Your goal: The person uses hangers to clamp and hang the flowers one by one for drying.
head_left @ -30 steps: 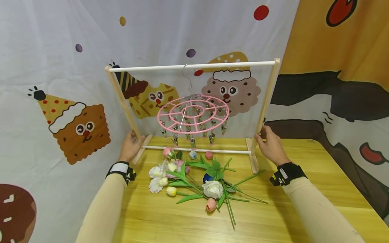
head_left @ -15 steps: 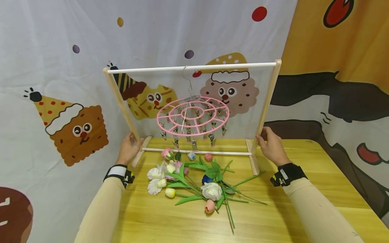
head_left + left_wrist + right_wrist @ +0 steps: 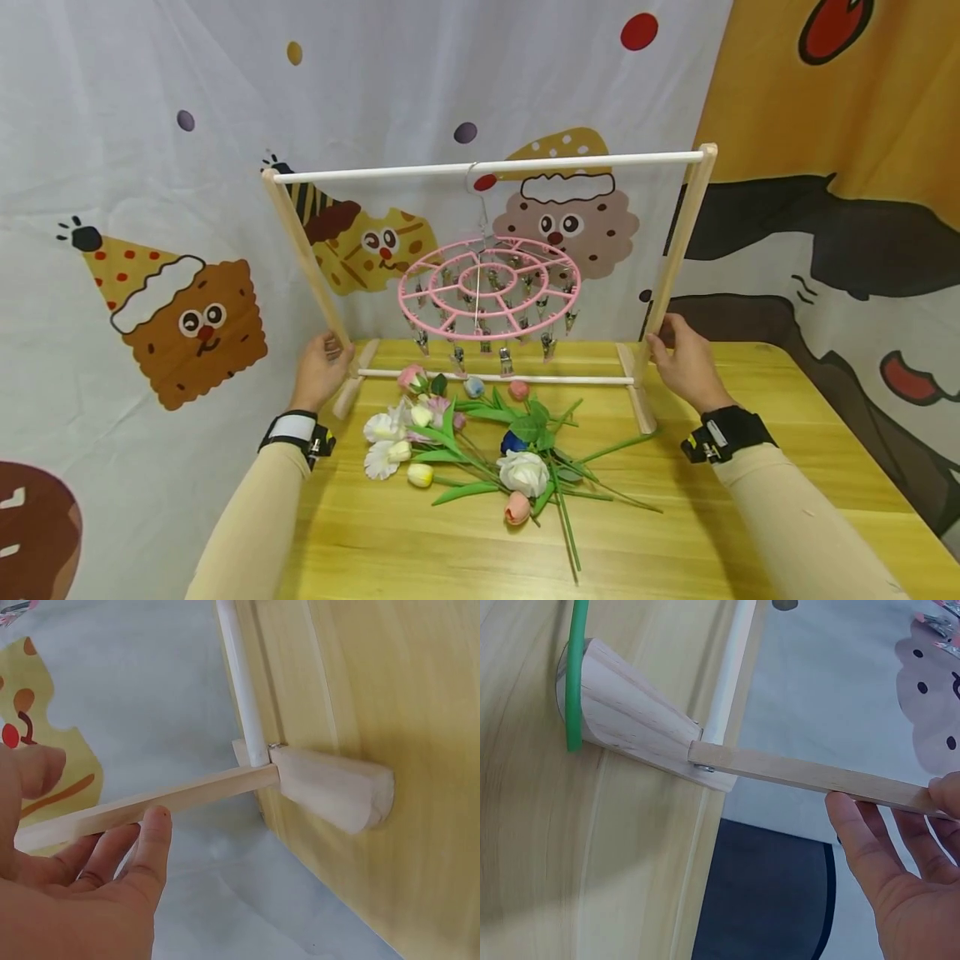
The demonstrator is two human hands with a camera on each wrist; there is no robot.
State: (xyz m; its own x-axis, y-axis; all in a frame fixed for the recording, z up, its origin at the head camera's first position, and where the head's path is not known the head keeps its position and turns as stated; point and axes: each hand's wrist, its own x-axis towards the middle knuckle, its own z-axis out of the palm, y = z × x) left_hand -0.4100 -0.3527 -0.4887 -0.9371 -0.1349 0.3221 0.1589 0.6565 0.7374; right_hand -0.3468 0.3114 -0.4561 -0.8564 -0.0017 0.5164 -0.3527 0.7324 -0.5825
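A small clothes rack [image 3: 678, 237] with pale wooden posts and white rods stands on the table. My left hand [image 3: 321, 368] pinches its left post low down; in the left wrist view the thumb and fingers lie on opposite sides of that post [image 3: 195, 791]. Low on the right post, my right hand [image 3: 688, 364] has a similar hold, and the right wrist view shows its fingertips against the wood [image 3: 802, 771]. From the top rod hangs a pink round clip hanger [image 3: 492, 295], slightly tilted, with several metal clips dangling.
Several artificial flowers lie in front of the rack, among them a white rose [image 3: 523, 473], a yellow tulip [image 3: 420, 476] and a pink tulip [image 3: 517, 508]. A green stem [image 3: 574, 682] crosses the rack's right foot. Behind the table [image 3: 450, 558] hangs a printed curtain [image 3: 420, 75].
The rack has shifted to the right, its right side more than its left. My right hand has moved right with the post, and the clip hanger has swung right.
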